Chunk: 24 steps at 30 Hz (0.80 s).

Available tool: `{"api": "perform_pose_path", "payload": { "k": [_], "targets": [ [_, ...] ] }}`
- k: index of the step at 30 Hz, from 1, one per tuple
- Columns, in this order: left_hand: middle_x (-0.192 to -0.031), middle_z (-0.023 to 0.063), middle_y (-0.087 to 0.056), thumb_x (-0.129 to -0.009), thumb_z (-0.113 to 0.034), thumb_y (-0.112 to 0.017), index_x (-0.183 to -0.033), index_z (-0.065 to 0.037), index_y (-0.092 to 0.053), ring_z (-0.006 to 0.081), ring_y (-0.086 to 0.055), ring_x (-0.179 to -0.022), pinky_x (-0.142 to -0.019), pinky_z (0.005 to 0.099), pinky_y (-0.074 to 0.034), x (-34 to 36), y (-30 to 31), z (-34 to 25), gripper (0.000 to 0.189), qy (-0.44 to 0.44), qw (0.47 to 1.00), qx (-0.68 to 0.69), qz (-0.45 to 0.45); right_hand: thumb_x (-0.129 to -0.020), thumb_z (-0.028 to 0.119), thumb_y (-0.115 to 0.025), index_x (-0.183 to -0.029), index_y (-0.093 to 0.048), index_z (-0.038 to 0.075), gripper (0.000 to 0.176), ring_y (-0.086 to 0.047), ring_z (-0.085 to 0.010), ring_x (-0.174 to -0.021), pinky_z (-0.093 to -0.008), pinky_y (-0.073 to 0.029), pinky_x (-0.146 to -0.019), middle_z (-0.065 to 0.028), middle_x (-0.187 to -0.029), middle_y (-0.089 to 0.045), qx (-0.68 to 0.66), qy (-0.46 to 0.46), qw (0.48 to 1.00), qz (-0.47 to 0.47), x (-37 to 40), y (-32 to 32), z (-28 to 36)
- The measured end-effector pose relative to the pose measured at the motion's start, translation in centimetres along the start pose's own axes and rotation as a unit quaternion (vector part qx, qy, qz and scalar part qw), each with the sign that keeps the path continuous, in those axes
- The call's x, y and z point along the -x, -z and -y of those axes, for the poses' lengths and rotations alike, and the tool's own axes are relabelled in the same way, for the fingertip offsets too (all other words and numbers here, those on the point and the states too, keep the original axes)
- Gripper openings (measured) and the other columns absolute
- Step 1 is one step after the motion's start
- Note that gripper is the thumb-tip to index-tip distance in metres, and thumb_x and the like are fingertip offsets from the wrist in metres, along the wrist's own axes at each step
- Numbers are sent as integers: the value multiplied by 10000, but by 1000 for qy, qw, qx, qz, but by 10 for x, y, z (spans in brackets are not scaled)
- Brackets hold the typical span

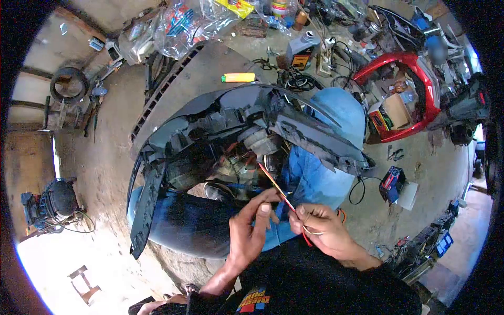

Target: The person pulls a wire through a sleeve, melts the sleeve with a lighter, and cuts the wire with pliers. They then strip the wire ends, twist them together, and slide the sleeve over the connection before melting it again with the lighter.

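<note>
A thin bundle of red, yellow and white wires (276, 186) runs up from my hands toward the middle of a dark plastic vehicle shell. My right hand (323, 229) pinches the wires near their lower end, where a short red piece pokes out beneath the fingers. Beside them is my left hand (249, 229), its thumb raised and its fingers stretched out, fingertips at the wires. The black shell (210, 118) rests over my blue-jeaned legs (325, 176). Inside it, a round grey housing (258, 140) and loose wiring show, partly in shadow.
A yellow-green lighter (239, 77) lies on a flat board beyond the shell. Farther right are a grey oil bottle (303, 50), a red curved body panel (428, 79) around boxes, and a small blue-red box (391, 184). A tire (70, 84) lies at left.
</note>
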State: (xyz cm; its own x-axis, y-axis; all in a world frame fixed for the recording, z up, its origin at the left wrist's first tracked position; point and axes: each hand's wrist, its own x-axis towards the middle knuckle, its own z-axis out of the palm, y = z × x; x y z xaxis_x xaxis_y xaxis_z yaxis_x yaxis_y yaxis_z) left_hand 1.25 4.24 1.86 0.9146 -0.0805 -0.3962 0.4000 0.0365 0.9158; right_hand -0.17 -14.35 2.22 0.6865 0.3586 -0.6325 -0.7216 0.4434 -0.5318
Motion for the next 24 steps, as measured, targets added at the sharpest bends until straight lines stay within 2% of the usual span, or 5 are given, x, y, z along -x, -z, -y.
{"api": "perform_pose_path", "payload": {
  "k": [7, 11, 13, 18, 24],
  "targets": [
    [-1031, 68, -778, -1069, -245, -603, -1195, -1, -694, 12, -468, -650, -575, 196, -352, -21, -1, 10, 289, 71, 975, 154, 146, -1072, 343, -567, -896, -499, 160, 262, -419, -66, -710, -250, -371, -737, 76, -756, -403, -388, -193, 885, 170, 1, 11, -16],
    [-967, 74, -779, -1050, -256, -640, -1131, 0, -703, 20, -475, -642, -583, 205, -373, -15, -1, 18, 275, 56, 977, 177, 108, -1087, 354, -542, -924, -542, 105, 297, -413, -77, -684, -258, -379, -705, 61, -760, -419, -224, -188, 943, 160, 1, 19, -5],
    [-914, 79, -760, -1043, -251, -646, -1090, 10, -689, 49, -516, -638, -586, 221, -405, -11, -1, 17, 268, 47, 986, 140, 80, -1099, 299, -536, -1024, -653, 12, 319, -595, -130, -806, -291, -478, -765, -4, -897, -624, 66, -110, 982, 141, 5, 28, 10],
    [-841, 33, -739, -1028, -201, -677, -1010, -4, -683, 39, -529, -643, -590, 231, -437, -1, -6, 11, 198, 26, 998, 49, 3, -996, 226, -696, -1175, -707, 17, 276, -716, -268, -954, -362, -545, -876, -124, -1058, -735, 519, 214, 821, -101, 23, -5, 60],
    [-724, 73, -563, -887, -55, -773, -887, -25, -591, 146, -517, -558, -518, 305, -429, 1, -22, 26, 184, -153, 963, -200, -100, -916, 192, -762, -1098, -731, 28, 247, -694, -359, -901, -418, -541, -793, -155, -962, -713, 542, 305, 768, -155, -7, -37, 43]
  ]
}}
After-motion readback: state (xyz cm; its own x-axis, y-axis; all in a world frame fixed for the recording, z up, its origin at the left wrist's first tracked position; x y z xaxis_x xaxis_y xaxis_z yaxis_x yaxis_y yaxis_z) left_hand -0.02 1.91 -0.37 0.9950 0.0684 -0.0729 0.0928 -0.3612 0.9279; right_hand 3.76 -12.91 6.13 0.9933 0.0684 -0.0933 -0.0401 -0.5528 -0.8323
